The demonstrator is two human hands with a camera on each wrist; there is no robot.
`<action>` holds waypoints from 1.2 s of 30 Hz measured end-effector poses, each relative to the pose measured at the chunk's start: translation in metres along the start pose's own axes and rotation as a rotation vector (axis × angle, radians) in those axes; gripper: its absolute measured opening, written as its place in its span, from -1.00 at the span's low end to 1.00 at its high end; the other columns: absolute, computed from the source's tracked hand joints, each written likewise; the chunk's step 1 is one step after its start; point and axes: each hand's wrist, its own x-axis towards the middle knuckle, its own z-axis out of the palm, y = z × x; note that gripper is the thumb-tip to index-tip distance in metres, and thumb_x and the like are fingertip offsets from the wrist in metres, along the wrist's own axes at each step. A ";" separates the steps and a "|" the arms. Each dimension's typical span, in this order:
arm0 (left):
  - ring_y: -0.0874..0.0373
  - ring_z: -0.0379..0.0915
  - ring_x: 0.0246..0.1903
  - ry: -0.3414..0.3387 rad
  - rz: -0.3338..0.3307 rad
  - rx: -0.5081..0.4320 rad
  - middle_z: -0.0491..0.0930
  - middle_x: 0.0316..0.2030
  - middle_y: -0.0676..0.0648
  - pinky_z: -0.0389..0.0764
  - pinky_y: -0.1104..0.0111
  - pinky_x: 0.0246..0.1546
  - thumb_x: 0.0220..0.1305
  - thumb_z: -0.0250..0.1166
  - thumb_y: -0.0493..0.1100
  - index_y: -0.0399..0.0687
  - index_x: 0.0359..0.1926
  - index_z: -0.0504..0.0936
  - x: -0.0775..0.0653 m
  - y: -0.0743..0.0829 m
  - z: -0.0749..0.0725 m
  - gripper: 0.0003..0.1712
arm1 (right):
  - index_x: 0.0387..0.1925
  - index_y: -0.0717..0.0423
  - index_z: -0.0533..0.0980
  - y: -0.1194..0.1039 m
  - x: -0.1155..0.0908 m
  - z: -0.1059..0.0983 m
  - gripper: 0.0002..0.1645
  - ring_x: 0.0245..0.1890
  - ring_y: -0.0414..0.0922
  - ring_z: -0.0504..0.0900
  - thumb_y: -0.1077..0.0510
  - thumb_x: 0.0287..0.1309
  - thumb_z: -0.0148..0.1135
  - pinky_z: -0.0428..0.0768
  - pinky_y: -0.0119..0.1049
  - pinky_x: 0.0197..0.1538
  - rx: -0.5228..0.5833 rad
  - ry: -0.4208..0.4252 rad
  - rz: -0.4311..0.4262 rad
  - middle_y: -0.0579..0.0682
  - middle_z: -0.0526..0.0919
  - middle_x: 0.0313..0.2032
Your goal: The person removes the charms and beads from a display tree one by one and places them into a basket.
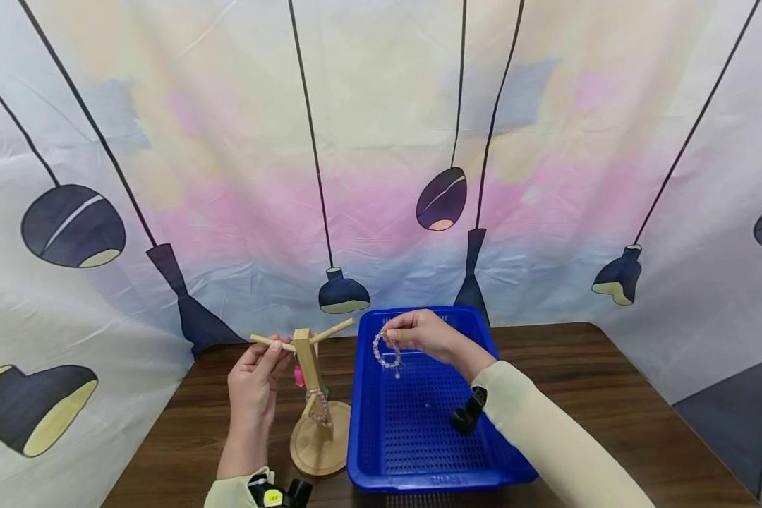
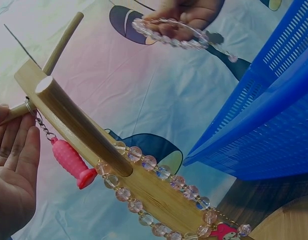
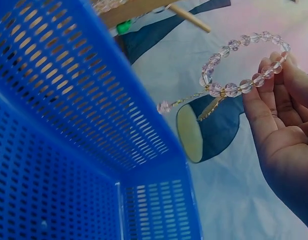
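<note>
Pinching bracelet [image 3: 245, 86], R fingers [image 3: 260, 120] hover nr blue bskt [image 1: 413, 482] w/ pale speck [image 1: 427, 406] inside.

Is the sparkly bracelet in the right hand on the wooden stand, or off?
Off. The right hand pinches the bracelet in the air, apart from the wooden stand.

A plain pale-cream fabric sleeve [image 1: 559, 423] is covering the right forearm, a matching cream sleeve [image 1: 227, 492] the left; a rounded black wrist camera [image 1: 466, 418] is showing right, a black wrist device [image 1: 300, 492] with a yellow, dark-marked label [image 1: 272, 498] left.
</note>
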 end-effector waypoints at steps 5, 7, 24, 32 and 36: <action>0.28 0.79 -0.29 -0.013 0.006 -0.002 0.82 -0.34 0.02 0.78 0.52 -0.16 0.44 0.18 -0.46 -0.09 -0.26 0.78 0.000 0.000 0.000 -0.70 | 0.05 0.41 0.62 0.012 0.000 0.000 -0.71 -0.19 -0.24 0.69 0.29 0.46 0.15 0.73 -0.16 0.18 -0.057 -0.013 0.013 -0.14 0.74 -0.25; 0.28 0.79 -0.29 -0.012 0.004 -0.001 0.82 -0.34 0.02 0.78 0.52 -0.16 0.44 0.18 -0.46 -0.09 -0.26 0.78 0.000 0.000 -0.001 -0.70 | 0.04 0.41 0.63 0.016 -0.001 0.001 -0.71 -0.23 -0.25 0.68 0.28 0.45 0.16 0.73 -0.15 0.17 -0.069 -0.022 0.021 -0.15 0.73 -0.27; 0.28 0.79 -0.29 -0.024 0.019 0.004 0.82 -0.33 0.01 0.78 0.51 -0.16 0.43 0.19 -0.46 -0.10 -0.25 0.78 -0.001 -0.001 -0.001 -0.72 | 0.01 0.44 0.65 0.045 -0.002 0.007 -0.71 -0.22 -0.26 0.73 0.29 0.39 0.23 0.79 -0.18 0.10 -0.112 -0.092 0.080 -0.04 0.80 -0.20; 0.29 0.79 -0.30 0.014 -0.010 0.015 0.82 -0.35 0.02 0.78 0.52 -0.17 0.44 0.18 -0.46 -0.07 -0.26 0.77 0.000 0.000 -0.001 -0.70 | -0.05 0.38 0.69 0.055 -0.001 0.010 -0.76 -0.28 -0.25 0.73 0.29 0.38 0.24 0.80 -0.16 0.07 -0.169 -0.119 0.122 0.02 0.81 -0.21; 0.29 0.79 -0.30 0.008 -0.005 0.019 0.82 -0.34 0.03 0.78 0.52 -0.16 0.44 0.18 -0.45 -0.08 -0.26 0.77 0.000 -0.001 -0.001 -0.71 | -0.07 0.36 0.71 0.060 -0.002 0.011 -0.77 -0.31 -0.25 0.73 0.29 0.36 0.26 0.81 -0.14 0.05 -0.215 -0.142 0.134 0.07 0.82 -0.22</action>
